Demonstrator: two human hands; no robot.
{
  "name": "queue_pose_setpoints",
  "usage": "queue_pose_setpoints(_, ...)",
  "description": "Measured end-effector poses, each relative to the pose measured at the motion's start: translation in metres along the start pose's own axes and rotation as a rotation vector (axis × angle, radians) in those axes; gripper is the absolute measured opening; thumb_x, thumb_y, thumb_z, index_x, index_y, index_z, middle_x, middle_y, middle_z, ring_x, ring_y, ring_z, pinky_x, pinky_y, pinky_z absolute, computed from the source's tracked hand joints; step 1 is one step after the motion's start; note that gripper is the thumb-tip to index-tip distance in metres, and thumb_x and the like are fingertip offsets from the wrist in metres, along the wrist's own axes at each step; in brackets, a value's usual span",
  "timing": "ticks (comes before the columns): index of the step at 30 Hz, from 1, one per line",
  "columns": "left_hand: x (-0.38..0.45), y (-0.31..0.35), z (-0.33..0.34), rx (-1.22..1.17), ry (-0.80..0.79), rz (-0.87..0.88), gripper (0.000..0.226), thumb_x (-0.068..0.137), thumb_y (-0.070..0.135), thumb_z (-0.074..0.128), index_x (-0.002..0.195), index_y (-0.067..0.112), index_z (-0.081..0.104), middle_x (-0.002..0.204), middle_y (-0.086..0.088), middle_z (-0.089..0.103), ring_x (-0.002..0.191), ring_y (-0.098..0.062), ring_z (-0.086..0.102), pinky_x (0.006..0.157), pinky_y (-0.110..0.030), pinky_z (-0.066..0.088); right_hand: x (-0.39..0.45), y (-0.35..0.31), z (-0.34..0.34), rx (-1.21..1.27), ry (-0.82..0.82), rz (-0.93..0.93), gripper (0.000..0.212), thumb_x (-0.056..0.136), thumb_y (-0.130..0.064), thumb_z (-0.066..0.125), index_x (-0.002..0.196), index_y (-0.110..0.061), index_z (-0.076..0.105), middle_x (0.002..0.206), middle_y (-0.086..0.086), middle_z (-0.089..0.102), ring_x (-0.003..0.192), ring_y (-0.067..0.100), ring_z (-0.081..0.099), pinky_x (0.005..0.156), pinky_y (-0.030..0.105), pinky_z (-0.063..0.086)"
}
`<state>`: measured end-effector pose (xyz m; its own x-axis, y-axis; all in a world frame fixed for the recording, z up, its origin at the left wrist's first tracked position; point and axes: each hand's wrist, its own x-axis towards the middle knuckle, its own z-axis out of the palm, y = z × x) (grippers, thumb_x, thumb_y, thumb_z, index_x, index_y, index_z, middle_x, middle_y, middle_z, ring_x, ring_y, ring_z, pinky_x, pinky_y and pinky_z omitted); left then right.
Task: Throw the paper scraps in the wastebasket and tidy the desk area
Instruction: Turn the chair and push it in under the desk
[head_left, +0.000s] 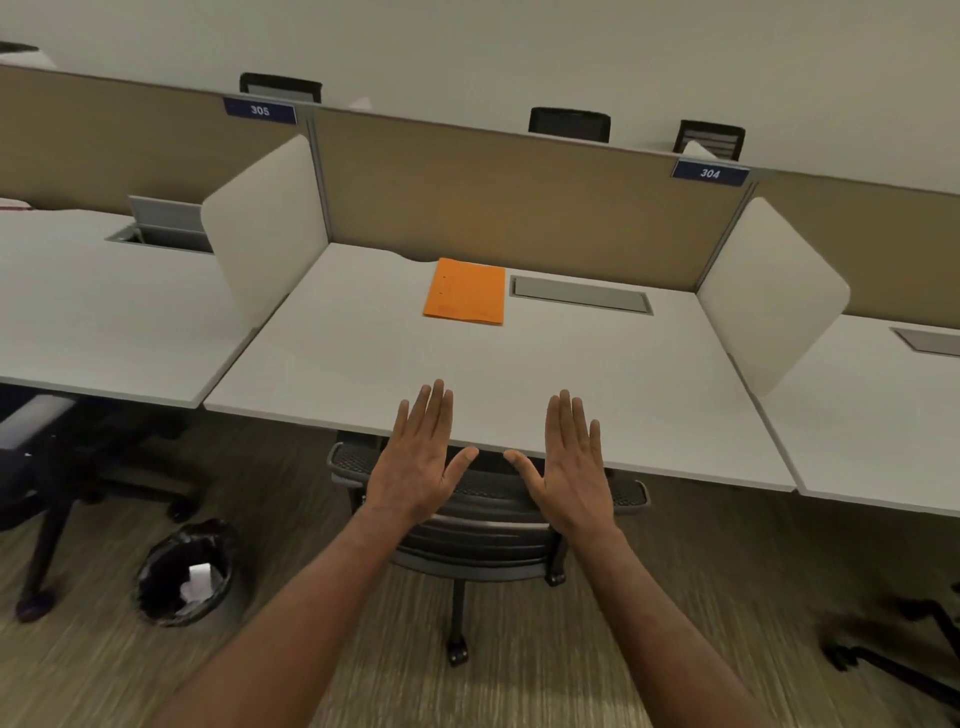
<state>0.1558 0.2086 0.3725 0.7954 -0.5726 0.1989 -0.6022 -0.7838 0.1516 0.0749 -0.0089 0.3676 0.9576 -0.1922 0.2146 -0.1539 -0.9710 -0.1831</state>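
Both your left hand (415, 457) and your right hand (571, 462) are spread flat and empty above the near edge of the desk (337, 364), and white paper scraps (200, 579) already lie in the wastebasket (182, 571) on the floor to the near left. No loose scraps show on the desk; only an orange folder (465, 292) lies at its far side. Do not discard the folder as scrap, and avoid kicking the wastebasket or bumping the chair (483, 519) tucked under the desk edge.
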Motion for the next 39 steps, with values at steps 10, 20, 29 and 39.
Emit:
queue_pose_setpoints(10, 0.039, -0.020, 0.005, -0.012, -0.033, -0.002, 0.087, 0.091, 0.070, -0.009, 0.154, 0.012, -0.022, 0.163, -0.007, -0.029, 0.152, -0.021, -0.023, 0.127, -0.046, -0.003, 0.045, 0.002, 0.016, 0.041, 0.009, -0.019, 0.097, 0.092, -0.079, 0.013, 0.154, -0.015, -0.023, 0.163, 0.004, -0.030, 0.151, 0.021, -0.024, 0.124, 0.046, -0.005)
queue_pose_setpoints(20, 0.058, -0.031, 0.008, -0.015, -0.057, -0.002, 0.088, 0.090, 0.071, -0.008, 0.154, 0.013, -0.023, 0.163, -0.006, -0.030, 0.151, -0.020, -0.024, 0.127, -0.045, -0.003, 0.067, 0.002, 0.027, 0.040, 0.003, -0.012, 0.097, 0.091, -0.081, 0.010, 0.154, -0.016, -0.024, 0.163, 0.003, -0.030, 0.151, 0.019, -0.025, 0.124, 0.043, -0.008)
queue_pose_setpoints(29, 0.062, -0.035, 0.010, -0.047, -0.025, -0.008, 0.082, 0.093, 0.067, -0.006, 0.153, 0.015, -0.025, 0.163, -0.004, -0.030, 0.151, -0.020, -0.025, 0.126, -0.046, -0.006, 0.072, 0.001, 0.026, -0.013, -0.011, -0.014, 0.093, 0.092, -0.078, 0.009, 0.155, -0.018, -0.021, 0.163, 0.002, -0.029, 0.151, 0.019, -0.025, 0.123, 0.041, -0.012)
queue_pose_setpoints(39, 0.062, -0.028, -0.010, -0.038, 0.161, 0.004, 0.070, 0.096, 0.028, 0.024, 0.158, 0.009, -0.001, 0.168, -0.009, -0.008, 0.155, -0.024, -0.007, 0.126, -0.051, 0.010, 0.077, -0.012, 0.004, -0.118, 0.094, -0.065, 0.086, 0.097, -0.070, 0.011, 0.158, -0.012, -0.008, 0.167, 0.007, -0.016, 0.154, 0.023, -0.015, 0.124, 0.041, -0.010)
